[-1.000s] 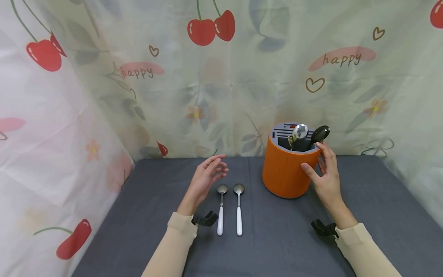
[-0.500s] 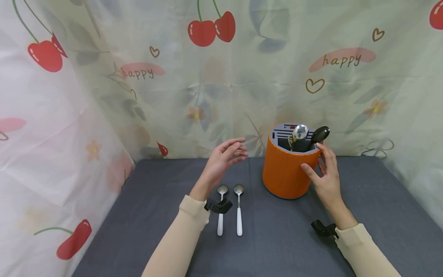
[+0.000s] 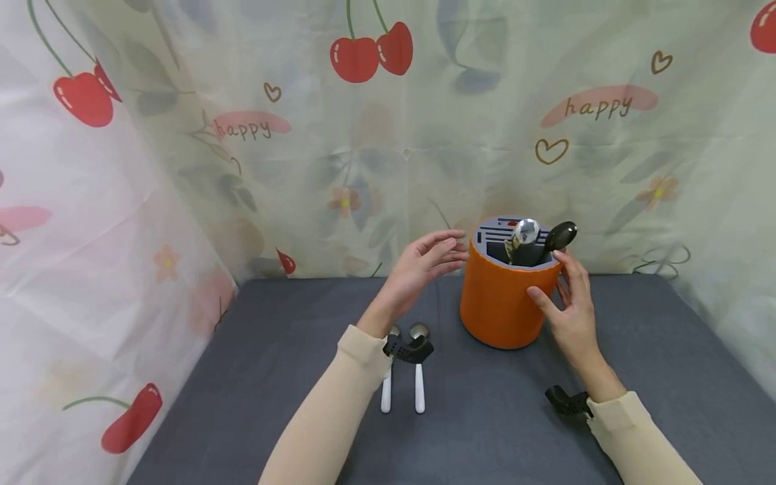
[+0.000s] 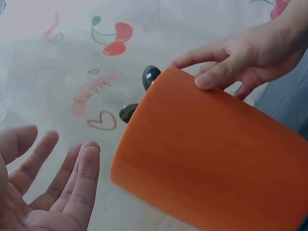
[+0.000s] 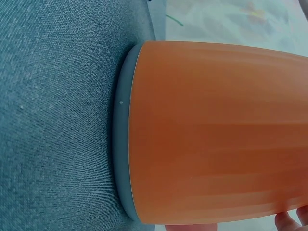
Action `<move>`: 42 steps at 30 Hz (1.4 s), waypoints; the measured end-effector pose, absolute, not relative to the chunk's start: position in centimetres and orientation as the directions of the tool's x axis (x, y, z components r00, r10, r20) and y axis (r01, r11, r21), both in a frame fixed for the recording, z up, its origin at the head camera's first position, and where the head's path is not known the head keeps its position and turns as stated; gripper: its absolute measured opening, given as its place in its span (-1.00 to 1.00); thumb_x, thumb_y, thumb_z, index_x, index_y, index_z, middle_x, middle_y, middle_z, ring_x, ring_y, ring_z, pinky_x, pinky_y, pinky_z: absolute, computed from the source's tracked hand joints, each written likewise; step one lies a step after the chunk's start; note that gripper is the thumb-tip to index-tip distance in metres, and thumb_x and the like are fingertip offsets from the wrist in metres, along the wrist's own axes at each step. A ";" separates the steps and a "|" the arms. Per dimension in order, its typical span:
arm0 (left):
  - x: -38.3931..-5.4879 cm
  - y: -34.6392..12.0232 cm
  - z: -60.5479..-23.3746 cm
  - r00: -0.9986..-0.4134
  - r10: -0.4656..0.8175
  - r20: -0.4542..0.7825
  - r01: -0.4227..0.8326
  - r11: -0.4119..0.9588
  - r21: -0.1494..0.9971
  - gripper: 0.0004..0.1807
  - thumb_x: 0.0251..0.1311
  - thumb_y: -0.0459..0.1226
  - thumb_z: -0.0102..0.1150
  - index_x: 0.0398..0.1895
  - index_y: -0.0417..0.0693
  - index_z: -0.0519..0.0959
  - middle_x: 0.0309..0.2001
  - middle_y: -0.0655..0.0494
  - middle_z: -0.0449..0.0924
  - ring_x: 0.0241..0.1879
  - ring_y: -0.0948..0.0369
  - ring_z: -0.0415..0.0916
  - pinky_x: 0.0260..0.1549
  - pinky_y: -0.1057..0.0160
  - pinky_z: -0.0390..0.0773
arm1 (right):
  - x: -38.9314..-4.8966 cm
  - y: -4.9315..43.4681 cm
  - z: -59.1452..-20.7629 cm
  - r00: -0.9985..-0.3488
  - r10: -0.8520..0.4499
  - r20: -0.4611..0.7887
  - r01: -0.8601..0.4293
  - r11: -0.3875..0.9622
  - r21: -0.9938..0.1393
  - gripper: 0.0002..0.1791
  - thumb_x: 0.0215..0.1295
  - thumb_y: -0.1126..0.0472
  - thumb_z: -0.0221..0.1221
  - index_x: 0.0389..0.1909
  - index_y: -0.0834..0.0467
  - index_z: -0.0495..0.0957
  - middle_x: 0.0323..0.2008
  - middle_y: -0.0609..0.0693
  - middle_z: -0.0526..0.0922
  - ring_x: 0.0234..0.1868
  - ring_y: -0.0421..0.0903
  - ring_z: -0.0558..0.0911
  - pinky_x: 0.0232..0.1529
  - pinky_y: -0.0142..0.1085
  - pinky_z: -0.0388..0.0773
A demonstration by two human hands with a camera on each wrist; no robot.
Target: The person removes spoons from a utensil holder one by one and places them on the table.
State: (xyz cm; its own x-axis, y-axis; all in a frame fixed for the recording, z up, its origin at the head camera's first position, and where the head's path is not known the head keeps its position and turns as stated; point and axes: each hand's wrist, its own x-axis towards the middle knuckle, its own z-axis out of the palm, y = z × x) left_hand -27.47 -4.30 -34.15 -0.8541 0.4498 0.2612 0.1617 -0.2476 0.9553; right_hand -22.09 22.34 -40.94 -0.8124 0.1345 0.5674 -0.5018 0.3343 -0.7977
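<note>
now, left hand: moving rightward and up, hovering just left of the orange holder, fingers loosely extended, holding nothing.
right hand: keeping curled thumb and fingers on the holder's right side, near the rim.
holder: standing upright on the grey table, not shifting.
white-handled spoons: lying untouched, partly hidden by the left wrist camera.
hands and holder: probably becoming a two-sided hold, the spoons apparently waiting.
</note>
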 end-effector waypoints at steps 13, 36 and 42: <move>-28.5 -1.4 -32.5 -0.823 0.532 0.199 0.088 -0.227 0.970 -0.53 0.60 -0.19 0.07 0.43 -0.24 0.46 0.26 -0.19 0.57 0.23 0.02 0.59 0.24 0.20 0.57 | -22.2 22.3 -41.0 -0.816 0.135 0.563 -0.492 0.349 -0.797 -0.21 0.41 0.47 0.25 0.59 0.07 0.22 0.60 0.01 0.11 0.55 0.02 0.22 0.58 -0.01 0.13; -27.9 0.9 -30.1 -0.746 0.627 0.225 0.435 0.202 0.878 -0.56 0.64 -0.16 -0.03 0.45 -0.08 0.49 0.39 -0.06 0.48 0.23 0.12 0.57 0.15 0.30 0.57 | -23.7 23.3 -42.7 -0.819 0.141 0.557 -0.486 0.344 -0.803 -0.19 0.39 0.46 0.28 0.59 0.06 0.23 0.60 -0.01 0.10 0.56 0.03 0.22 0.57 0.04 0.12; -28.1 1.7 -29.6 -0.765 0.618 0.178 0.472 0.351 0.808 -0.62 0.63 -0.16 0.00 0.32 -0.06 0.62 0.24 0.02 0.62 0.14 0.21 0.58 0.07 0.35 0.55 | -24.0 23.5 -42.9 -0.820 0.144 0.553 -0.480 0.353 -0.803 -0.17 0.38 0.47 0.29 0.60 0.04 0.22 0.60 -0.01 0.10 0.56 0.04 0.21 0.56 0.09 0.11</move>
